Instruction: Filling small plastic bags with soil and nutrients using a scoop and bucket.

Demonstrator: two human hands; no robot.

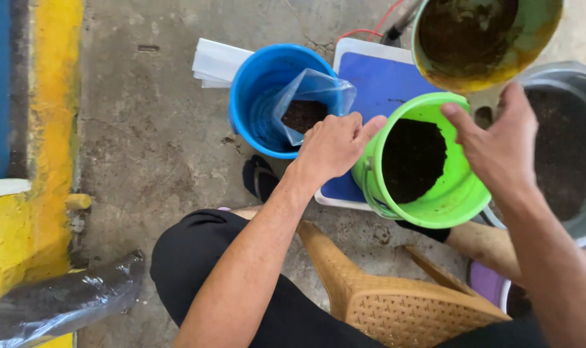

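A bright green bucket (447, 200) half full of dark soil is tilted in front of me. My left hand (331, 147) curls round its left rim and side. My right hand (502, 148) is at the far right rim, thumb on the edge and fingers behind the wall. To the left stands a blue bucket (254, 96) with a clear plastic bag (315, 87) propped open inside it, a little soil at the bag's bottom. The bag's mouth lies just beyond my left fingertips.
A blue-and-white flat board (386, 77) lies under the green bucket. A large soiled green bucket (531, 38) and a grey tub of soil (563, 154) stand at right. There is a tan plastic stool (402, 309) below, a filled black bag (67, 296) and a yellow kerb (48, 129) at left.
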